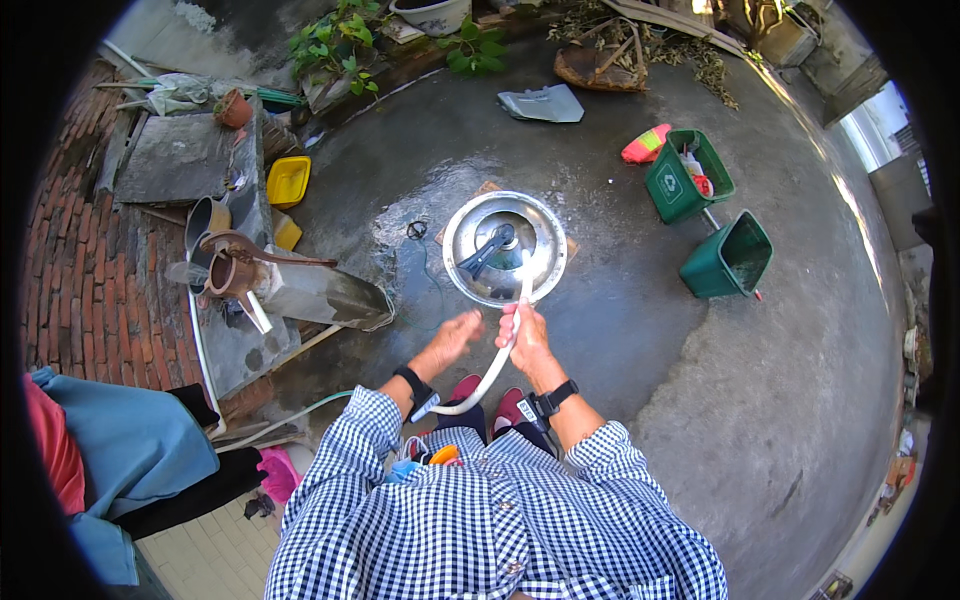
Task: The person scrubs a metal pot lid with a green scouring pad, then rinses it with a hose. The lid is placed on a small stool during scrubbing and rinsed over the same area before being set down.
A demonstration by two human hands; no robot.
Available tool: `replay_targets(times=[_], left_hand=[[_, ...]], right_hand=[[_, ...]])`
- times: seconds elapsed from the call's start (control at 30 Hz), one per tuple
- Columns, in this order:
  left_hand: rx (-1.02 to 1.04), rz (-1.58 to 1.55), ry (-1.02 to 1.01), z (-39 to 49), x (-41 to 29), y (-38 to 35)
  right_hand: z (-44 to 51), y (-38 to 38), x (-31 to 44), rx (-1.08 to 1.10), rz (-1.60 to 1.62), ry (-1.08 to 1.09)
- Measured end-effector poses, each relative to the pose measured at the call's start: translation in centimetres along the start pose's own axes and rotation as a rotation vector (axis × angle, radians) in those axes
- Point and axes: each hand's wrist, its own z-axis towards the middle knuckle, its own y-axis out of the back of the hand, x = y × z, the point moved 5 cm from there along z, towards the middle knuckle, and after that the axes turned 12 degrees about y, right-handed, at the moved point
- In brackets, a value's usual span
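Note:
In my right hand (528, 339) is a white hose (487, 382). Its free end reaches over a round stainless-steel basin (466, 289), which sits on the wet ground in front of my feet. A dark blue object with a long handle (486, 253) lies in the basin, slanting down to the left; its exact kind is unclear. My left hand (456, 337) is slightly blurred, just left of the hose near the basin's front rim, holding nothing with its fingers apart. From my right hand the hose curves down towards my left wrist and passes behind it.
An iron hand pump (231, 274) on a concrete post stands at the left beside a yellow tub (288, 181). Two green bins (675, 191) stand at the right, one holding rubbish. A grey plastic panel (541, 103) lies beyond the basin. Clothes (127, 435) hang at lower left.

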Motion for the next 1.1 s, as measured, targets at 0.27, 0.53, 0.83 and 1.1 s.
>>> replay_targets(times=[0.27,0.53,0.83,1.1], left_hand=[[-0.186,0.05,-0.566,7.2,-13.1,1.8],[-0.072,0.148,-0.688,7.7,-16.9,0.2],[-0.262,0.343,-0.757,7.5,-18.1,3.3],[-0.413,0.386,-0.816,8.2,-18.8,5.8]], right_hand=[[-3.9,-0.6,-0.9,0.026,-0.108,0.008],[-4.6,-3.7,-0.7,0.12,-0.136,0.036],[-3.6,-7.1,-0.5,0.109,-0.198,0.026],[-4.0,-9.0,-0.1,0.095,-0.242,0.039]])
